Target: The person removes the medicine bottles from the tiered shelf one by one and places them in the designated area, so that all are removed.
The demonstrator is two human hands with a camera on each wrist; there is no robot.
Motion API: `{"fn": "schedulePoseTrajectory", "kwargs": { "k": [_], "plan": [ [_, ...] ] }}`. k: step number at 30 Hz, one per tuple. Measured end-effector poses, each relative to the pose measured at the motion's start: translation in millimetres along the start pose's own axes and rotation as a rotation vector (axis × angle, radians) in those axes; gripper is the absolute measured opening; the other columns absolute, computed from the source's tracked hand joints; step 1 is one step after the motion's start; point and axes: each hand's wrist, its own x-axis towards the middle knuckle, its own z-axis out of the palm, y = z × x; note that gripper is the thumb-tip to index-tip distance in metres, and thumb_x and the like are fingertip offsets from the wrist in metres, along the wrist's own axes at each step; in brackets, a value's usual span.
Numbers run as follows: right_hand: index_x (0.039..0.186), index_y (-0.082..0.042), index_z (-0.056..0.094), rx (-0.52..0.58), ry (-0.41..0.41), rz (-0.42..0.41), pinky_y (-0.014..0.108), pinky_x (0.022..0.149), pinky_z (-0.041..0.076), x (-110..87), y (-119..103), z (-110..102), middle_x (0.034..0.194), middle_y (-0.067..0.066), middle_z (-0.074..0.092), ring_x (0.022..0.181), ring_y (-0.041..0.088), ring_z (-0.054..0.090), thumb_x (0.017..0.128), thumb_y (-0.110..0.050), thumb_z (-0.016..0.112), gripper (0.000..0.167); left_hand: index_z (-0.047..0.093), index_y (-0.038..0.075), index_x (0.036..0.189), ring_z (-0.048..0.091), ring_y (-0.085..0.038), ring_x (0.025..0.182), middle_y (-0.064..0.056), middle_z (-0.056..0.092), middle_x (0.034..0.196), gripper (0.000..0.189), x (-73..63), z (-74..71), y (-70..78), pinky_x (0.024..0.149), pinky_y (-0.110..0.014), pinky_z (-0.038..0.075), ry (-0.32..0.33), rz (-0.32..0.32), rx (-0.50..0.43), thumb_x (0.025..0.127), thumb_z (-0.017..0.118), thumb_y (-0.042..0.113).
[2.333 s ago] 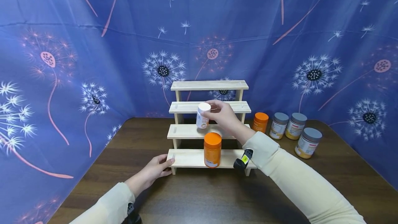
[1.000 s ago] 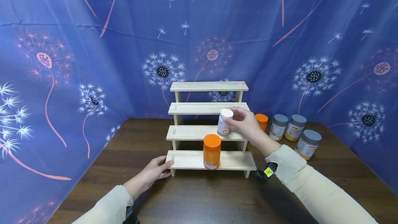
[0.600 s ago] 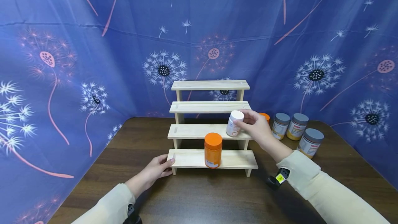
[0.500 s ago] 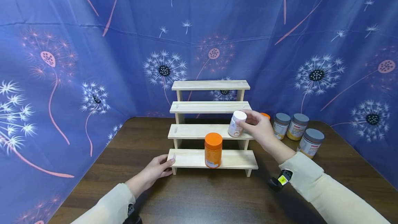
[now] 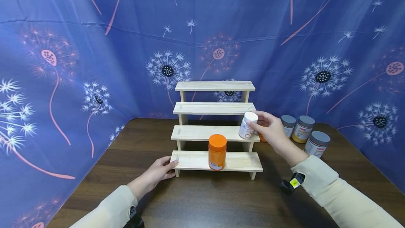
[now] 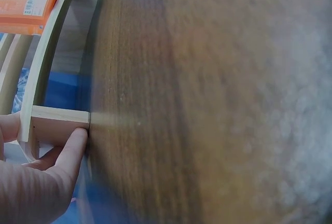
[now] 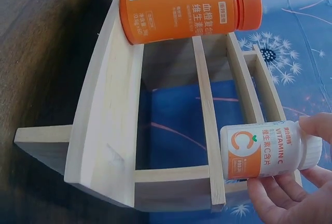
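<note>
My right hand (image 5: 273, 129) pinches a white vitamin C bottle (image 5: 247, 126) near its cap, thumb in front. The bottle stands upright at the right end of the second step of a four-step wooden display stand (image 5: 193, 160), its base right at the board in the right wrist view. My left hand (image 5: 155, 172) grips the left end of the lowest step, thumb on the board and a finger against the short leg (image 6: 59, 123). An orange jar (image 5: 217, 157) with an orange lid sits mid-way along that lowest step, its label facing the right wrist camera.
Behind my right hand, three grey-lidded jars (image 5: 303, 129) stand on the dark wooden table (image 5: 202, 203). Another orange jar (image 5: 262, 137) is mostly hidden by the hand. A blue dandelion-print cloth (image 5: 126, 62) hangs behind the stand.
My right hand has slid the white bottle from the middle of the second step to its right end, now covering more of the rear orange jar. The left hand keeps its place.
</note>
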Motion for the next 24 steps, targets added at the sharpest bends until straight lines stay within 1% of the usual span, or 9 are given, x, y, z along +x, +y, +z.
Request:
{"fn": "schedulePoseTrajectory", "kwargs": {
  "k": [5, 13, 20, 24],
  "plan": [
    [0.133, -0.003, 0.055, -0.012, 0.012, -0.014, 0.006, 0.078, 0.047, -1.2, 4, -4, 0.117, 0.016, 0.063, 0.090, -0.005, 0.056, 0.090, -0.028, 0.070, 0.052, 0.039, -0.013, 0.138, 0.060, -0.022, 0.107, -0.025, 0.056, 0.124, 0.052, 0.8, 0.4, -0.9, 0.095, -0.040, 0.055, 0.008, 0.001, 0.001, 0.100, 0.055, 0.020],
    [0.134, -0.004, 0.055, -0.059, 0.025, -0.004, 0.007, 0.078, 0.047, -4.8, 7, -13, 0.117, 0.017, 0.062, 0.089, -0.005, 0.055, 0.090, -0.033, 0.070, 0.055, 0.040, -0.013, 0.137, 0.060, -0.022, 0.107, -0.024, 0.056, 0.123, 0.051, 0.7, 0.7, -2.0, 0.095, -0.041, 0.055, 0.015, 0.002, 0.003, 0.100, 0.054, 0.019],
    [0.133, -0.004, 0.056, -0.052, 0.039, -0.015, 0.007, 0.076, 0.049, -7.5, 11, -18, 0.111, 0.010, 0.063, 0.088, -0.005, 0.056, 0.090, -0.032, 0.070, 0.054, 0.041, -0.013, 0.137, 0.060, -0.023, 0.107, -0.024, 0.056, 0.123, 0.051, 0.4, 1.1, -1.9, 0.094, -0.042, 0.055, 0.027, -0.007, 0.008, 0.100, 0.055, 0.019],
    [0.134, -0.004, 0.055, -0.038, 0.042, -0.005, 0.008, 0.074, 0.051, -9.2, 12, -22, 0.108, 0.005, 0.062, 0.087, -0.004, 0.056, 0.090, -0.034, 0.070, 0.056, 0.041, -0.013, 0.137, 0.060, -0.023, 0.108, -0.024, 0.056, 0.123, 0.050, 0.0, 1.3, -1.4, 0.095, -0.042, 0.055, 0.021, -0.001, 0.008, 0.100, 0.054, 0.018]
  ]
}}
